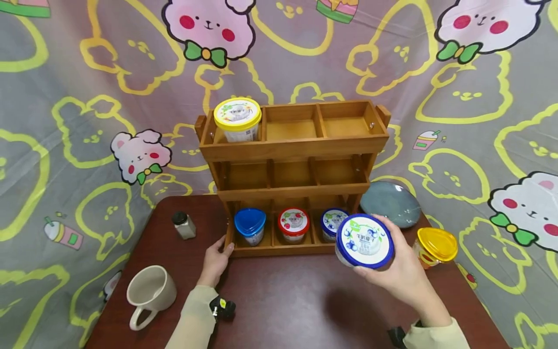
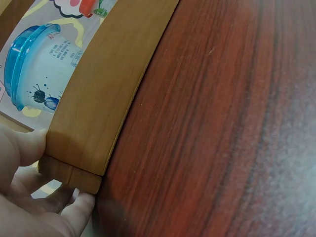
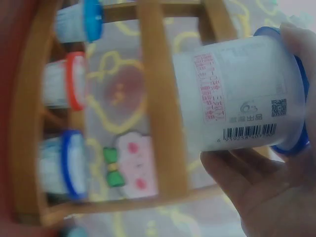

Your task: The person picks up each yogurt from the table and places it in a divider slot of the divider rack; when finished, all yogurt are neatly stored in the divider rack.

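My right hand (image 1: 407, 274) holds a white plastic tub with a dark blue lid (image 1: 365, 241) in front of the rack's right side, its lid facing the head camera. In the right wrist view the tub's printed side (image 3: 237, 94) shows a barcode. My left hand (image 1: 215, 263) pinches the lower left corner of the three-tier wooden rack (image 1: 296, 150), thumb and fingers around the corner piece (image 2: 71, 175). On the bottom tier stand a blue-lidded cup (image 1: 250, 224), a red-lidded tub (image 1: 294, 223) and another dark-blue-lidded tub (image 1: 332, 220). A yellow-lidded tub (image 1: 237, 116) occupies the top left compartment.
A beige mug (image 1: 152, 291) and a black-capped shaker (image 1: 184, 225) stand left on the dark red table (image 1: 279, 300). Right of the rack are a grey-blue plate (image 1: 390, 201) and a yellow-lidded cup (image 1: 436, 247). Patterned cloth (image 1: 392, 58) hangs behind.
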Demonstrator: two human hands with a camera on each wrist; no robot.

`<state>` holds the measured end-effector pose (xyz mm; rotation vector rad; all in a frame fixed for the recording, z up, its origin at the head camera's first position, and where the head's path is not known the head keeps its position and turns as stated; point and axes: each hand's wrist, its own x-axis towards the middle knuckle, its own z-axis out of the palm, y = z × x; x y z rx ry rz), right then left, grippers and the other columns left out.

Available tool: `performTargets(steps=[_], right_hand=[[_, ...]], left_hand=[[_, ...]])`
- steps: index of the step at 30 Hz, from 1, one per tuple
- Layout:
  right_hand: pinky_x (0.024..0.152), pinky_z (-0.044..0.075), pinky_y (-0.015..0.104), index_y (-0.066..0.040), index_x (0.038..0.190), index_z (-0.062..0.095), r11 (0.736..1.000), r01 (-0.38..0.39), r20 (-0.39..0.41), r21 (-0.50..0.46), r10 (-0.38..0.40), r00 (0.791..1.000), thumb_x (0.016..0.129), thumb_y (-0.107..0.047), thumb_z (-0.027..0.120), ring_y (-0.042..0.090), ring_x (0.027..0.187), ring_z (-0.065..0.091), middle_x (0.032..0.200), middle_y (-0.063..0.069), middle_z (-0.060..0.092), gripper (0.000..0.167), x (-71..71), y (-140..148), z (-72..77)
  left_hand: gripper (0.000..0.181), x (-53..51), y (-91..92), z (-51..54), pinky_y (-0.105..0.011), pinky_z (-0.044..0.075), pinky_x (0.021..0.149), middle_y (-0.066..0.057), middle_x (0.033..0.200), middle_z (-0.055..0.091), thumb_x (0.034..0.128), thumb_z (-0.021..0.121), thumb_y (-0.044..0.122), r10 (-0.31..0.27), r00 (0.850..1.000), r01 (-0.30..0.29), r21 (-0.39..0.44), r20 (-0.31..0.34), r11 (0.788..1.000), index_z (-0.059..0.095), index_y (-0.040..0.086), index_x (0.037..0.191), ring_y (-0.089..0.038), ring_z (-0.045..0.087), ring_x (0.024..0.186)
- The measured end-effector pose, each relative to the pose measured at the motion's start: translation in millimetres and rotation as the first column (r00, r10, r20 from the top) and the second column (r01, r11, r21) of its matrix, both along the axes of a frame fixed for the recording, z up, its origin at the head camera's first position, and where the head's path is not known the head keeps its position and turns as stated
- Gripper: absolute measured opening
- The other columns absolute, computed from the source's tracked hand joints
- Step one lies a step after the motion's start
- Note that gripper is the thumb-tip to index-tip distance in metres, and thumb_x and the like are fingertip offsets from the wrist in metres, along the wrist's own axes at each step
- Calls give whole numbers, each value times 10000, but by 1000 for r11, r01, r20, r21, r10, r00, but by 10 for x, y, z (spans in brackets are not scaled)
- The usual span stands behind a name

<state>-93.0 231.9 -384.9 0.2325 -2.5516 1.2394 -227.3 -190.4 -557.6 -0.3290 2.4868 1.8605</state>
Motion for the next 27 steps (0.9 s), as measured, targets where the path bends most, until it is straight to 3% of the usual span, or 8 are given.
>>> performTargets(steps=[5, 9, 14, 21, 27], right_hand=[[855, 433, 122, -269, 1541, 292, 997, -77, -79, -14, 76, 994, 632, -138, 945, 251, 1149, 468, 1391, 85, 481, 1127, -207, -28, 478], [900, 368, 163, -226, 1529, 340, 992, -122, -182, 4, 121, 976, 568, -75, 958, 233, 1151, 448, 1404, 76, 481, 1152, -448, -55, 902], [934, 357, 217, -196, 1514, 375, 984, -177, -235, -6, 170, 957, 580, -22, 931, 215, 1195, 440, 1426, 67, 466, 1101, -764, -89, 1405], [1021, 353, 305, -222, 1515, 375, 978, -208, -214, -13, 201, 956, 700, -133, 879, 226, 1234, 432, 1465, 55, 441, 963, -1191, -223, 1994], [1062, 362, 455, -258, 1532, 304, 973, -229, -97, 26, 230, 968, 790, -319, 828, 254, 1247, 449, 1435, 83, 446, 911, -1595, -416, 2243]], left_hand=[[546, 1, 6, -10, -524, 301, 1116, -247, 1471, 441, 995, 603, 157, 1, 1000, -1, -10, -5, 1000, 420, -52, 1466, -377, 389, 1358], [541, 2, 10, -9, -522, 289, 1123, -246, 1468, 445, 996, 600, 151, 6, 1000, -6, -11, -6, 1000, 422, -53, 1464, -376, 387, 1361], [537, 0, 18, -14, -530, 267, 1131, -248, 1481, 428, 995, 596, 133, 3, 1000, -3, -18, -2, 1000, 418, -57, 1464, -383, 360, 1379], [536, -9, 12, -19, -534, 279, 1125, -254, 1470, 438, 997, 599, 147, 5, 1000, -5, -32, -3, 999, 425, -50, 1464, -389, 371, 1370], [538, -3, 12, -23, -541, 298, 1113, -269, 1462, 440, 999, 597, 142, 1, 1000, -1, -18, -8, 1000, 416, -53, 1468, -399, 386, 1357]])
